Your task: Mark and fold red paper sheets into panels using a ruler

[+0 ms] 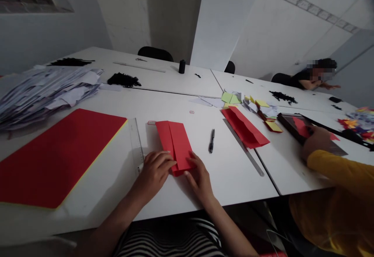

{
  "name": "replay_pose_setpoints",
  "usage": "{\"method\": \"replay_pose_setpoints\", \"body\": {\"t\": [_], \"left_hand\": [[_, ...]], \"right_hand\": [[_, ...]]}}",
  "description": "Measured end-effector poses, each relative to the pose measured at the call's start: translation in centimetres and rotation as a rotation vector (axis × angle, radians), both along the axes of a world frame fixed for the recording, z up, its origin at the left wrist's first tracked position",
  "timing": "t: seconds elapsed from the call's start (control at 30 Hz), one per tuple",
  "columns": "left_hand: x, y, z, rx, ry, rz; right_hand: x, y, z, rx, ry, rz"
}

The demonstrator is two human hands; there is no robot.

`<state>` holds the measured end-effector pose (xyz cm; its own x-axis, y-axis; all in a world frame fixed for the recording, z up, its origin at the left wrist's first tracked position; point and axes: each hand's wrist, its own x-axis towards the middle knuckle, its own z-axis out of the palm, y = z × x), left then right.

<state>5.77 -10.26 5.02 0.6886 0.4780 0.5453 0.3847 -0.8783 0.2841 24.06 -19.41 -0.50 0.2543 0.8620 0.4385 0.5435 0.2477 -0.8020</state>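
Observation:
A folded sheet of red paper (181, 142) lies on the table before me, its two side flaps meeting along a lengthwise seam. My left hand (154, 170) is closed at its lower left edge, fingertips pressing on the flap near the seam. The lower right corner is pinched by my right hand (201, 177), thumb below and fingers on top. At the near end the paper is bent up a little. A clear ruler (136, 142) lies left of it, and a black pen (212, 140) to its right.
Large red sheets (67, 155) with a yellow edge lie at left, below a paper pile (49, 93). Another folded red paper (245, 127) rests by a metal ruler (248, 153). At right, a co-worker's hand (317, 142) holds red paper over a dark paper trimmer (292, 126).

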Motion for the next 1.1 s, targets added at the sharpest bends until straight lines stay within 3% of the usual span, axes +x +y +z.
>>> {"method": "replay_pose_setpoints", "body": {"t": [0.17, 0.33, 0.43, 0.53, 0.7, 0.8, 0.97, 1.1], "left_hand": [[-1.9, 0.2, -1.5, -0.05, -0.025, 0.032], [-4.3, 0.0, -3.7, -0.121, -0.027, 0.143], [-5.1, 0.1, -4.2, -0.171, -0.06, 0.217], [-5.6, 0.6, -3.1, -0.197, -0.143, 0.296], [-6.6, 2.0, 0.7, -0.15, -0.236, 0.399], [-7.4, 3.1, 1.4, -0.186, -0.228, 0.436], [-8.0, 6.1, -1.6, -0.247, -0.03, 0.502], [-6.8, 8.6, -3.3, -0.269, 0.21, 0.7]], "right_hand": [[0.2, 0.5, -0.7, -0.012, 0.052, -0.088], [0.7, 0.5, -0.5, -0.125, 0.349, -0.189], [1.2, 0.3, -0.3, -0.17, 0.485, -0.248], [1.9, 0.4, 0.1, -0.152, 0.634, -0.208], [3.8, 1.4, 1.5, -0.144, 0.77, -0.162], [5.2, 2.6, 2.2, -0.172, 0.788, -0.158], [6.5, 4.7, 2.9, -0.149, 0.841, -0.193], [6.9, 6.1, 3.1, -0.098, 0.766, -0.212]]}}
